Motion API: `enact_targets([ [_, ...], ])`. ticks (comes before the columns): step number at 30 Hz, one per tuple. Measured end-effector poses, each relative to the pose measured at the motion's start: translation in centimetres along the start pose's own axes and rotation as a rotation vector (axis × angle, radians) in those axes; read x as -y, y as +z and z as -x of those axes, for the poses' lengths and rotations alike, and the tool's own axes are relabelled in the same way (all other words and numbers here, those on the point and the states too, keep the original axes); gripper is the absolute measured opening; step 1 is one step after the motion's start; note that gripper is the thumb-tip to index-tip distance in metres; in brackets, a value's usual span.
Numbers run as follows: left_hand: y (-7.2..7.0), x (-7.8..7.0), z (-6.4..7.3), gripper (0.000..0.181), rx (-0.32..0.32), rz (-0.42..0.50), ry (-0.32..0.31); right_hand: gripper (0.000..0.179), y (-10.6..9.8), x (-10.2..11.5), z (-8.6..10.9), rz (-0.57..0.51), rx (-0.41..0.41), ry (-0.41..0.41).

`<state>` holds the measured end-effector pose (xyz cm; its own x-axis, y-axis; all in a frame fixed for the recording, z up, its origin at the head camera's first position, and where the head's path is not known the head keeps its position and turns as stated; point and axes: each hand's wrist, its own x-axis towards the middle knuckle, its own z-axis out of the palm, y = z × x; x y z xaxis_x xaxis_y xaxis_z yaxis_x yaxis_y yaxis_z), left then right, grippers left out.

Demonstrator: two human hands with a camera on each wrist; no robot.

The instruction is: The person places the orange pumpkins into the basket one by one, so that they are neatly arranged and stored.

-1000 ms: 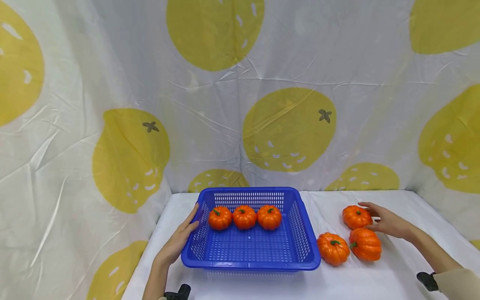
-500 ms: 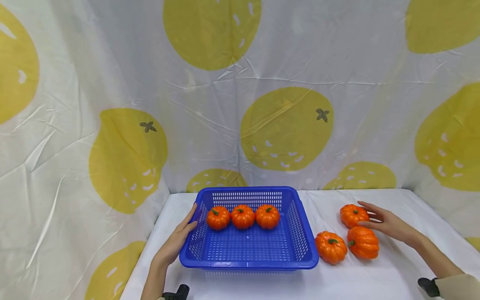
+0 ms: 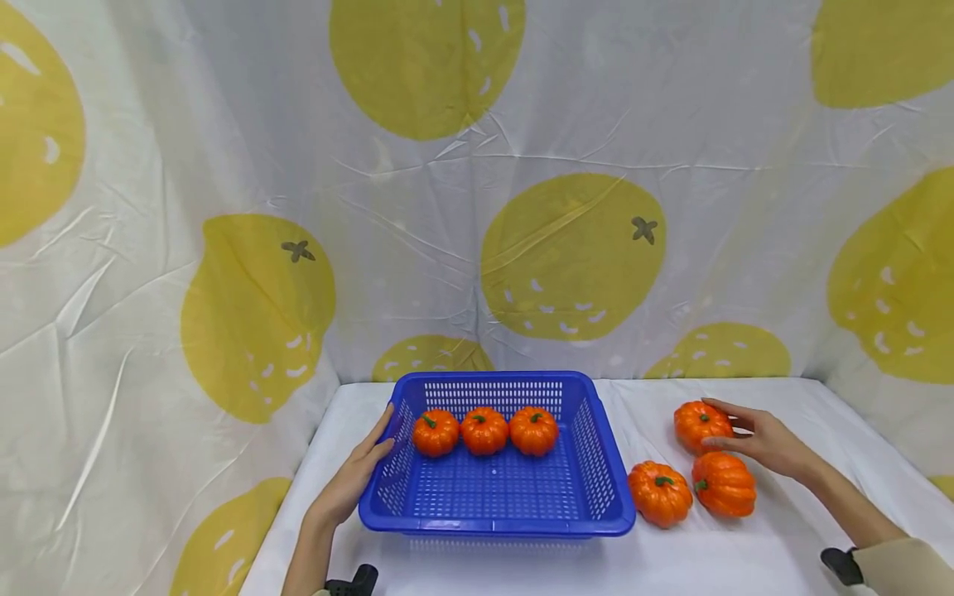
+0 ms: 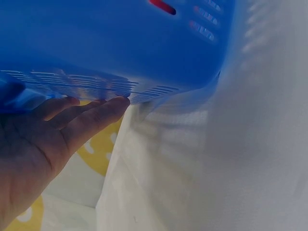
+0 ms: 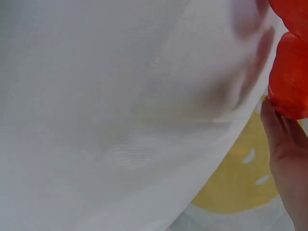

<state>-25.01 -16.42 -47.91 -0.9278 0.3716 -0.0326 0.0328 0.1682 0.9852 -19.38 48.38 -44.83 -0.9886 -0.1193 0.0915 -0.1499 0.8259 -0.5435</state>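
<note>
A blue plastic basket [image 3: 498, 527] stands on the table, with three small orange pumpkins, one of them the middle pumpkin [image 3: 485, 431], in a row inside. My left hand [image 3: 344, 490] rests against the basket's left side; in the left wrist view its extended fingers [image 4: 98, 117] touch the slotted wall. To the right of the basket, my right hand [image 3: 771, 444] holds the rear pumpkin [image 3: 701, 425] between thumb and fingers. That pumpkin's right side is partly hidden by the hand. A ribbed pumpkin [image 3: 725, 484] lies just in front of it, and another pumpkin [image 3: 660, 494] sits beside the basket.
White cloth [image 3: 805, 530] covers the table. A lemon-print curtain [image 3: 417, 273] hangs behind it and along both sides. The two front pumpkins lie close together near the basket's right edge.
My right hand has moved slightly left, its thumb and fingers closing around the rear pumpkin, which has shifted a little left and back. The left hand and basket have stayed in place.
</note>
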Motion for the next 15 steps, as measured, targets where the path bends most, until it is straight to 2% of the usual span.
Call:
enact_targets([
  [4, 0.0, 0.0, -0.1, 0.059, 0.005, 0.0, 0.003, 0.074, -0.7, 0.9, -0.3, 0.013, -0.061, 0.041],
  [11, -0.1, 0.1, -0.2, 0.059, 0.008, 0.004, 0.012, 0.075, -2.4, 2.7, -1.6, -0.046, -0.092, 0.011],
  [15, -0.1, 0.1, -0.2, 0.059, 0.012, 0.006, 0.011, 0.075, -3.1, 4.6, -2.3, -0.063, -0.09, 0.0],
])
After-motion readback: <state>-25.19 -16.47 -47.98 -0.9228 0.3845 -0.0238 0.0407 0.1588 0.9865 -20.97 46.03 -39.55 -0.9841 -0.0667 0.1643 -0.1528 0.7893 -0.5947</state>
